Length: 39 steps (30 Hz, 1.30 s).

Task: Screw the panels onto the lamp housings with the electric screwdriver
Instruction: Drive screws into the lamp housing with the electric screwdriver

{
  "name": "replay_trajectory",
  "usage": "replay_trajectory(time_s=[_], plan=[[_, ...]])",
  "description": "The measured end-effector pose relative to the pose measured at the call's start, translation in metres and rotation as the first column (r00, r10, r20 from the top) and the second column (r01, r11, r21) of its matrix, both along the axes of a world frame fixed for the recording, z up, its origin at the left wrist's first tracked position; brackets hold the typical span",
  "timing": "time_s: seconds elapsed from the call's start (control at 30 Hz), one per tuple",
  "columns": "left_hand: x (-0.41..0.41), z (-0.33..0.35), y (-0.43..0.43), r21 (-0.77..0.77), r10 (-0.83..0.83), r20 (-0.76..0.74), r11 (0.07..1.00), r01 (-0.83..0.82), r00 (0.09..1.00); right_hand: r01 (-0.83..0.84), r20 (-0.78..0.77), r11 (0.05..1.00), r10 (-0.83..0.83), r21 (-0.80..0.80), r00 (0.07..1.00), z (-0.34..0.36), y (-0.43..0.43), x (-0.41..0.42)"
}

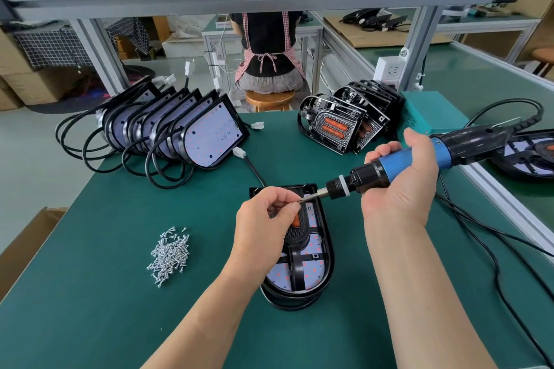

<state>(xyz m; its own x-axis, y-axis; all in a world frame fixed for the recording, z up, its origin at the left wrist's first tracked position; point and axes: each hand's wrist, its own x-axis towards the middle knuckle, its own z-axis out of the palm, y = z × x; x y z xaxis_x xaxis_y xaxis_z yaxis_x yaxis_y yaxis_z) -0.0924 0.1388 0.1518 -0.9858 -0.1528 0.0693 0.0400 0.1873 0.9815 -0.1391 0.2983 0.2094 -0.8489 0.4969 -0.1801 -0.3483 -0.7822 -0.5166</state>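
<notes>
Blue electric screwdriver (395, 160) gripped in R hand (398, 189), centre-right; L hand (263, 225) pinches its bit (313, 195) over lamp housing (329, 249), mid-frame.

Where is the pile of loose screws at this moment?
In the head view, the screw pile lies on the green table, left of centre, apart from the lamp housing under the left hand.
</notes>
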Motion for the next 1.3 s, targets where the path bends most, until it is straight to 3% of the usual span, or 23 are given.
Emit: replay_trajectory(time_s=[0.73, 0.93, 1.2, 1.3], plan=[[0.007, 0.005, 0.007, -0.008, 0.061, -0.054, 0.998, -0.061, 0.997, -0.018, -0.021, 0.999, 0.018, 0.034, 1.000, 0.007, 0.000, 0.001], [0.016, -0.001, 0.012, -0.136, 0.159, -0.259, 0.970, -0.199, 0.953, 0.006, 0.010, 0.998, -0.007, 0.061, 1.000, 0.007, -0.004, -0.002], [0.003, 0.002, 0.005, -0.396, 0.013, -0.269, 0.910, -0.123, 0.963, 0.054, -0.063, 0.974, -0.041, 0.219, 0.997, 0.008, -0.007, -0.021], [0.001, -0.001, -0.004, -0.447, 0.080, -0.272, 0.872, -0.200, 0.959, 0.079, -0.122, 0.953, -0.044, 0.293, 0.992, 0.013, -0.003, -0.032]])
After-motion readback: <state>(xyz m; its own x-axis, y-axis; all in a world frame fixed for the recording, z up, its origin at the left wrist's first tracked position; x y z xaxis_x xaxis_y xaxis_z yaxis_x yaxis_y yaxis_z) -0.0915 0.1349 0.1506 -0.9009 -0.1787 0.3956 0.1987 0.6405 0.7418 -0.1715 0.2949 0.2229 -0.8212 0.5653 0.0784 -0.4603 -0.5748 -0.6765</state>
